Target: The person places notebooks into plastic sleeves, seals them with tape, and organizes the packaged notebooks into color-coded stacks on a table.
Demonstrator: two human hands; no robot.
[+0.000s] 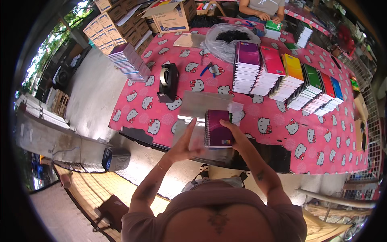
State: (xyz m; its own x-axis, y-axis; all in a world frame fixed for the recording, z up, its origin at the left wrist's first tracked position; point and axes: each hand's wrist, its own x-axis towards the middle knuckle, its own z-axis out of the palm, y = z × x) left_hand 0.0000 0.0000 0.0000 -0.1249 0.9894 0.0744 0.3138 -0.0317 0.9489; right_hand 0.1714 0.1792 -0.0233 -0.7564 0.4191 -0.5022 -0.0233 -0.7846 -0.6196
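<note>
Purple spiral notebook point(219, 131) is over the clear plastic sheets point(201, 103) at the table's point(266, 125) near edge. Looks fairly light and stiff, cover probably a bit slick; I'd grab the plain edge opposite the coil. Right hand point(238, 136) grips that side, thumb on top. Left hand point(182, 146) hangs beside the coil, fingers spread, seemingly holding nothing. Both forearms angle inward.

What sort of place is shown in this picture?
Probably a small workshop where notebooks are packed: stacks of notebooks and a tape dispenser stand on a large pink-covered table, and cardboard boxes are piled near its far left corner.
</note>
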